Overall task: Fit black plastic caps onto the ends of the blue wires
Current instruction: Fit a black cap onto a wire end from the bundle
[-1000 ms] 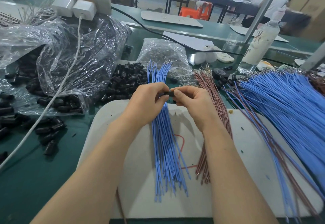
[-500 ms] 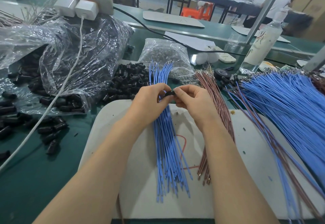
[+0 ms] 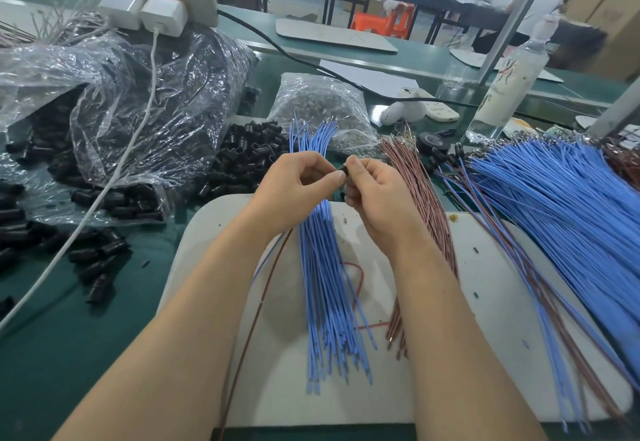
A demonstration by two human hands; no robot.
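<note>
My left hand (image 3: 294, 191) and my right hand (image 3: 375, 198) meet fingertip to fingertip above the white board (image 3: 485, 336). A small black cap (image 3: 341, 173) is pinched between them, mostly by my right fingers. My left hand pinches a thin blue wire (image 3: 266, 260) and a brown wire (image 3: 256, 309), which trail down past my left forearm. Where the wire meets the cap is hidden by my fingers. A bundle of blue wires (image 3: 325, 288) lies on the board under my hands. Loose black caps (image 3: 249, 160) are heaped just beyond my left hand.
A brown wire bundle (image 3: 427, 208) lies right of my hands, a big heap of blue wires (image 3: 554, 218) further right. Clear bags of caps (image 3: 145, 111), a small bag of metal parts (image 3: 322, 104), a power strip (image 3: 156, 4) and a bottle (image 3: 509, 87) stand behind.
My hands stay joined on the cap and have shifted only slightly. A blue and a brown wire now show trailing from my left hand along the forearm.
</note>
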